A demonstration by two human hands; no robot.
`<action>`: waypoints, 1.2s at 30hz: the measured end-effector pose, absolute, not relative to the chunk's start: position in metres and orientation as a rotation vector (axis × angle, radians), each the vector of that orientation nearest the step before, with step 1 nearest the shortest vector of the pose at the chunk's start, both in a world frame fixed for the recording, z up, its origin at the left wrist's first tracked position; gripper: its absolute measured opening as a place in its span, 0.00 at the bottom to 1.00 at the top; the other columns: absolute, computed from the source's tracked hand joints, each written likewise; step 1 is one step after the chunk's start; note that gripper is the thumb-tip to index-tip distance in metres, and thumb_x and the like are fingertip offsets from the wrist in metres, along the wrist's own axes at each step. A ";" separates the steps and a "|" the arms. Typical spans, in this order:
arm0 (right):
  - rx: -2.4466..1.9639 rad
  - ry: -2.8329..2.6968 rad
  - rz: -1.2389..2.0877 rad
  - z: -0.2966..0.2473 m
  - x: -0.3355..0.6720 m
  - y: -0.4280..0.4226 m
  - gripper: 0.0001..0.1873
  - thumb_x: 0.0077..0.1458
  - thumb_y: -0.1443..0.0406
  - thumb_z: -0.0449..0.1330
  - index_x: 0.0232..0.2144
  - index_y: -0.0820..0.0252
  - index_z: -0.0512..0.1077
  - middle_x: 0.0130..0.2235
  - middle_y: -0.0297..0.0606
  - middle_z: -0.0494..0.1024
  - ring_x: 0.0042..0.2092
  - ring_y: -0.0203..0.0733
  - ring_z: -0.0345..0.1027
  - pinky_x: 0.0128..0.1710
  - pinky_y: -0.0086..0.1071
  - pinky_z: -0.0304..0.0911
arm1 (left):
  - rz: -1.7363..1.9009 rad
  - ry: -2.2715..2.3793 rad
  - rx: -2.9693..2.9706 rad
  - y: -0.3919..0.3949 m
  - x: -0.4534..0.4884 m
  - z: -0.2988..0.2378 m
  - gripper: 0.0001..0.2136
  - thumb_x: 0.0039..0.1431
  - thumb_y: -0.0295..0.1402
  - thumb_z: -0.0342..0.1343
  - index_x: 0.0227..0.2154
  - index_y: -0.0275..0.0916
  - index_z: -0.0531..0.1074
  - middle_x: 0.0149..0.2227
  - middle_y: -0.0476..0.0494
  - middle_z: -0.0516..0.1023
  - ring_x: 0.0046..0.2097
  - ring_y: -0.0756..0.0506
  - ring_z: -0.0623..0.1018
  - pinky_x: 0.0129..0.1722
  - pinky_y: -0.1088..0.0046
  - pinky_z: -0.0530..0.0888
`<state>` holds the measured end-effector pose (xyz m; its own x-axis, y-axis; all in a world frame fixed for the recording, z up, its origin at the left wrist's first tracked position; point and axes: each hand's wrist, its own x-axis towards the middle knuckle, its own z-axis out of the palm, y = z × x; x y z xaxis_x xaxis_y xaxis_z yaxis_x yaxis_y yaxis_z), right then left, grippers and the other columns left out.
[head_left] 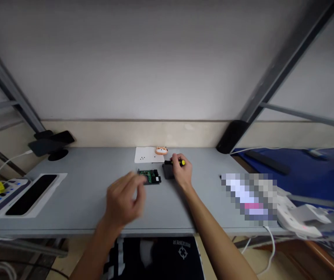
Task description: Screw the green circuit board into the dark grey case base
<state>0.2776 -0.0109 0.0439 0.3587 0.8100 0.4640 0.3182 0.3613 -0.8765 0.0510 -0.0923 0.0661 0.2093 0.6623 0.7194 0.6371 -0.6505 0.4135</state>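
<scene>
Between my right hand (181, 172)'s fingers I grip a yellow-tipped screwdriver (178, 162), touching a black casing (168, 171); beyond my blurred, loosely curled, empty left hand (125, 200) lies a green circuit board (149, 176).
</scene>
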 end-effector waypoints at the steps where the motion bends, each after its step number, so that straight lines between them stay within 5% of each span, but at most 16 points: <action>1: -1.207 -1.202 0.461 0.044 0.278 -0.011 0.24 0.61 0.45 0.56 0.26 0.57 0.73 0.20 0.31 0.69 0.26 0.40 0.63 0.28 0.33 0.58 | 1.412 1.292 2.433 -0.083 0.052 0.064 0.09 0.71 0.34 0.54 0.49 0.42 0.74 0.49 0.41 0.78 0.48 0.43 0.78 0.50 0.60 0.78; 8: -1.222 -1.121 0.426 0.045 0.282 -0.010 0.26 0.62 0.45 0.55 0.24 0.58 0.73 0.20 0.31 0.68 0.25 0.39 0.62 0.27 0.33 0.57 | 0.922 1.166 2.421 -0.018 0.069 0.028 0.27 0.58 0.39 0.67 0.60 0.46 0.68 0.61 0.42 0.74 0.62 0.36 0.72 0.63 0.54 0.68; 36: -1.256 -1.012 0.180 0.046 0.281 -0.016 0.24 0.65 0.51 0.51 0.23 0.56 0.71 0.21 0.34 0.69 0.26 0.41 0.64 0.29 0.34 0.58 | 0.957 1.055 2.124 -0.018 0.061 0.000 0.26 0.50 0.33 0.73 0.53 0.46 0.75 0.54 0.45 0.80 0.55 0.40 0.78 0.61 0.56 0.71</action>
<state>0.2814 -0.0155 0.0463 0.5778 0.6182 0.5329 0.3972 0.3573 -0.8453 0.0607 -0.0180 0.0002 0.4311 0.8347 0.3427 0.4216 -0.5221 0.7413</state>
